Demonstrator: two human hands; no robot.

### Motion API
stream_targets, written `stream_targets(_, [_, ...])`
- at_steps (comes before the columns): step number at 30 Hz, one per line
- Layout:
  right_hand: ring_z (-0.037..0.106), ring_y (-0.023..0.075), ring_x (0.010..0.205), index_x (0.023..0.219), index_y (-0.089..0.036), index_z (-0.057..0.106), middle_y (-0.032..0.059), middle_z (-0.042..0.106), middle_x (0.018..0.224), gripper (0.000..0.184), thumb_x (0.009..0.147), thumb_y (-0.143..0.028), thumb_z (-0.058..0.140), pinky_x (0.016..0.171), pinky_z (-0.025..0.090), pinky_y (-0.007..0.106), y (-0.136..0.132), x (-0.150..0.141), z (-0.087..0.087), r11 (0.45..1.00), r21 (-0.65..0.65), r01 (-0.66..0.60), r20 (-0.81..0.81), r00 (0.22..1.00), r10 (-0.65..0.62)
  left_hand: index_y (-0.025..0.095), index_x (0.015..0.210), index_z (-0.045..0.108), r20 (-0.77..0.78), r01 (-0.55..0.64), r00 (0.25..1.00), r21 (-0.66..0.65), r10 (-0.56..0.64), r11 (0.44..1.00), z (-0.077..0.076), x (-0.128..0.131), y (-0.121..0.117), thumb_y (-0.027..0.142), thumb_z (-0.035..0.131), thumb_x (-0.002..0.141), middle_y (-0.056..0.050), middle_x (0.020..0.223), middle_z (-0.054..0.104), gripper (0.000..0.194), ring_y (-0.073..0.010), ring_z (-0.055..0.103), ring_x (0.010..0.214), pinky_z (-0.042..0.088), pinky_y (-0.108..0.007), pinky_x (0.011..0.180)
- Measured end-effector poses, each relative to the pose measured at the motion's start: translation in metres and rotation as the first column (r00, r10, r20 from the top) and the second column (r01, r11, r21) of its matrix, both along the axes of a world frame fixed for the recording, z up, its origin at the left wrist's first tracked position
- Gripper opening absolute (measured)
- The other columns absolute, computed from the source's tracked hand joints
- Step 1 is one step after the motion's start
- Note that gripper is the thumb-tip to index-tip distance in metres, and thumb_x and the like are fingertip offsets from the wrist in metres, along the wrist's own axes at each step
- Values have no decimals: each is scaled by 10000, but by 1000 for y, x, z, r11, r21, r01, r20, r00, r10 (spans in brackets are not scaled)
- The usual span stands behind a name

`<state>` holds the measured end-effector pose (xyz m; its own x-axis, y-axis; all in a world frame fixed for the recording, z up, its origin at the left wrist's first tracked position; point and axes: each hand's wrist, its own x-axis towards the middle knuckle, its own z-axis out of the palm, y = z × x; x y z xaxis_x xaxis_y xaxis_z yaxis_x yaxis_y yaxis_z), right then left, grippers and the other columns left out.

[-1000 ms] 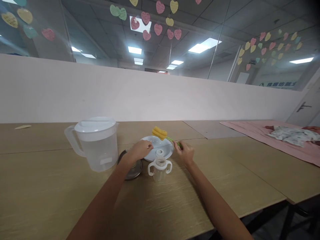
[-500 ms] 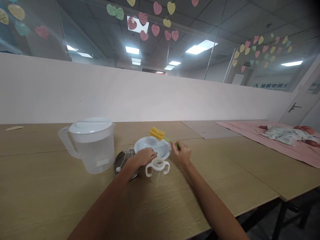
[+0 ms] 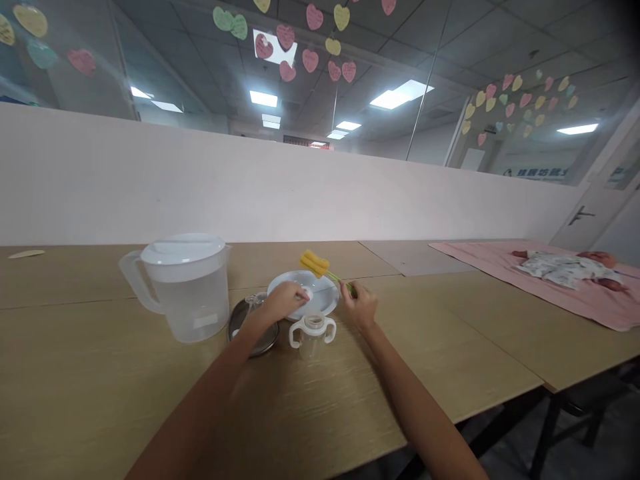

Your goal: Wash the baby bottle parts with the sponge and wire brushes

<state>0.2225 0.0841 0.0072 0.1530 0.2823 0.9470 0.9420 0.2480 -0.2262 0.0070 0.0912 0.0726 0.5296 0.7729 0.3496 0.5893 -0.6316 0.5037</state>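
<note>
My right hand (image 3: pixel 361 307) is closed round the green handle of a bottle brush (image 3: pixel 315 264) with a yellow sponge head. The sponge is raised above the far part of a white bowl (image 3: pixel 327 303). Over the bowl's left side, my left hand (image 3: pixel 286 301) has its fingers pinched on a small white bottle ring (image 3: pixel 308 292), partly hidden by them. A clear baby bottle (image 3: pixel 313 337) with two white handles stands upright and uncapped in front of the bowl. To its left, a round metal tray (image 3: pixel 267 341) holds clear and white bottle parts (image 3: pixel 255 301), partly covered by my left forearm.
A lidded translucent pitcher (image 3: pixel 197 293) stands left of the tray. On the right, a baby doll (image 3: pixel 567 268) in patterned clothes lies on a pink cloth (image 3: pixel 480 267). A low white wall (image 3: pixel 300 193) with glass above it borders the table's (image 3: pixel 125 387) far side.
My left hand has reached to the white ring in the bowl, grasped it and raised it slightly. My right hand keeps the brush in nearly the same place. The view has shifted slightly right.
</note>
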Motion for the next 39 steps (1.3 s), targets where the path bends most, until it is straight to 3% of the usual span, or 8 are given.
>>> stream_targets(6, [374,78,414,516,-165,482,-25,442,428,421,847,-422,441,457,232,213,-6,-10,-4,1000,-23,20,-77,997,-21,154,713,568,376,-18,926,-36,30,999,39,-14,-14,296,627,633,-34,797,664,173,-155,615,749,483,-252,676])
stream_targets(10, [408,87,439,531,-164,522,-2,490,452,413,840,-428,448,466,238,218,-11,-12,-5,999,-19,35,26,999,-35,157,762,526,453,16,891,-35,1,999,51,-14,-26,306,647,616,-40,840,655,242,-155,620,780,491,-251,673])
stream_targets(15, [417,91,443,522,-170,522,0,490,453,396,817,-430,473,469,243,223,-16,-12,-1,999,-5,31,120,992,-30,165,849,577,304,-65,951,38,51,997,59,-19,-26,298,609,650,-44,839,667,242,-164,621,790,489,-270,709])
stream_targets(18, [401,89,431,505,-172,500,-8,471,437,400,817,-421,472,465,236,225,-15,-13,2,1000,10,25,111,993,-26,179,855,597,191,-213,964,155,182,965,68,-31,-26,279,573,672,-42,846,667,210,-169,615,783,472,-266,694])
stream_targets(21, [369,83,409,490,-173,470,-21,431,407,417,827,-418,462,453,224,224,-12,-12,3,999,20,31,40,999,-32,192,791,619,-9,-270,960,218,279,938,75,-47,-28,232,570,641,-30,784,667,163,-176,610,733,443,-250,625])
stream_targets(23, [363,80,405,485,-172,455,-26,421,403,420,828,-414,466,452,225,221,-12,-10,4,999,18,31,10,999,-31,194,717,624,-170,-242,948,164,269,956,75,-56,-29,179,591,581,-14,711,661,141,-168,602,674,412,-226,562])
stream_targets(29, [364,76,413,497,-170,454,-33,429,418,393,810,-400,511,455,223,223,-13,-7,3,999,15,46,16,999,-46,184,575,617,-526,-336,811,-65,254,940,54,-67,-18,41,607,424,-7,593,643,208,-164,574,555,347,-207,454])
stream_targets(39, [353,74,409,513,-164,487,-31,429,420,402,827,-414,480,450,222,216,-14,-8,5,999,6,49,-56,997,-49,181,651,626,-553,-318,791,-4,263,948,32,-53,-6,37,573,465,-33,716,665,241,-166,584,621,372,-213,513])
